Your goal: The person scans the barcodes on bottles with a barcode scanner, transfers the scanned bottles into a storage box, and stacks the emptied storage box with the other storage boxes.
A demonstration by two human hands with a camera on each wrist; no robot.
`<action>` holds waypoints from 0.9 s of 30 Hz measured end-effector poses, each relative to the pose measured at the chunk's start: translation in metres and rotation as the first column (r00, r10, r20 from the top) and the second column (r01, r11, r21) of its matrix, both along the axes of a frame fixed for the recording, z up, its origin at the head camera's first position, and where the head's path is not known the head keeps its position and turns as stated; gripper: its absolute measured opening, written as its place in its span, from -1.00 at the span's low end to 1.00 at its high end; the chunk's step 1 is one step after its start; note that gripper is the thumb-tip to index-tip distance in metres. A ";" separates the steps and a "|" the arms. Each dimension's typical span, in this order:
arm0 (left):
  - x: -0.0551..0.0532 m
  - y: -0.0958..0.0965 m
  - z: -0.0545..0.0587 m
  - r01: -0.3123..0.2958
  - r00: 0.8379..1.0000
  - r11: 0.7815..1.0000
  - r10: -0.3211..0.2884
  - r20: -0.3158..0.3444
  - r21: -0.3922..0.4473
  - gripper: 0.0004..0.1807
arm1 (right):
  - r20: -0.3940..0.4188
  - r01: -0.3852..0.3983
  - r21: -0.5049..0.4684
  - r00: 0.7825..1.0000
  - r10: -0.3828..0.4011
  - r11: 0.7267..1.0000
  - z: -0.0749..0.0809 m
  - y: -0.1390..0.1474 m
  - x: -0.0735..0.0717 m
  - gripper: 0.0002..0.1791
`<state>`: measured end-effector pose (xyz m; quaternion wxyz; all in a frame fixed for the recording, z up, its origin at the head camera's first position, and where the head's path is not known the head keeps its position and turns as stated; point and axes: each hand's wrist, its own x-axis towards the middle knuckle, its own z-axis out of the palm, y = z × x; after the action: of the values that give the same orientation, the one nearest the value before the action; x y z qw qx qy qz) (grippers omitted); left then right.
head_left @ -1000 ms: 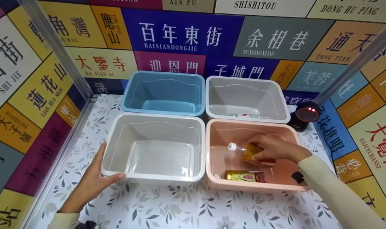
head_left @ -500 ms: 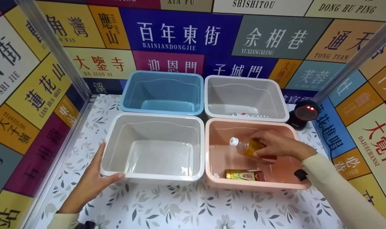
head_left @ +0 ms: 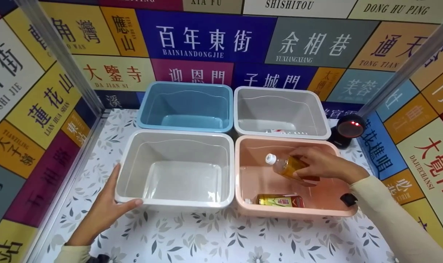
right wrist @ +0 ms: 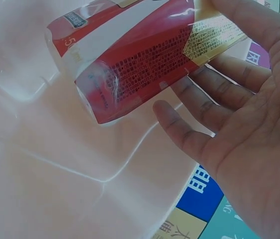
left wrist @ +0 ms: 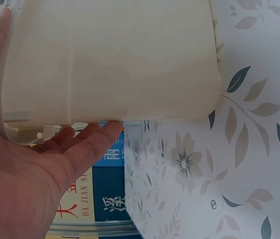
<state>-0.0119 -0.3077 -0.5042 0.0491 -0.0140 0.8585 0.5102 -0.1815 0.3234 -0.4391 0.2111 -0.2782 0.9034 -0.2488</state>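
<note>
In the head view my right hand (head_left: 321, 165) pinches a clear plastic drink bottle (head_left: 290, 168) with amber liquid and a white cap. It is tilted, cap up and to the left, inside the pink bin (head_left: 296, 212). The right wrist view shows the bottle's red, white and gold label (right wrist: 140, 64) near its base. Below it, a similar bottle (head_left: 279, 200) lies on its side by the bin's front wall. My left hand (head_left: 106, 208) rests against the front left corner of a white bin (head_left: 177, 202), fingers straight along the side and thumb at the front.
Behind stand a blue bin (head_left: 186, 128) and a light grey bin (head_left: 283, 106); the grey one holds a partly hidden clear bottle (head_left: 285, 132). A black device with red lights (head_left: 349, 128) is beside it. Sign-printed walls surround the floral tabletop (head_left: 192, 237).
My right hand has raised the bottle slightly off the pink bin's floor and moved it a little to the right, its cap tipping up. My left hand stays in place.
</note>
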 end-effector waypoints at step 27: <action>-0.001 0.000 0.001 -0.007 0.999 1.000 0.007 0.047 0.005 0.50 | -0.124 0.002 -0.107 0.992 -0.016 0.994 0.020 0.016 0.010 -0.31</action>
<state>-0.0130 -0.3081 -0.5034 0.0675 -0.0288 0.8557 0.5123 -0.1718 0.3393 -0.4194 0.1381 -0.3001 0.9014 -0.2800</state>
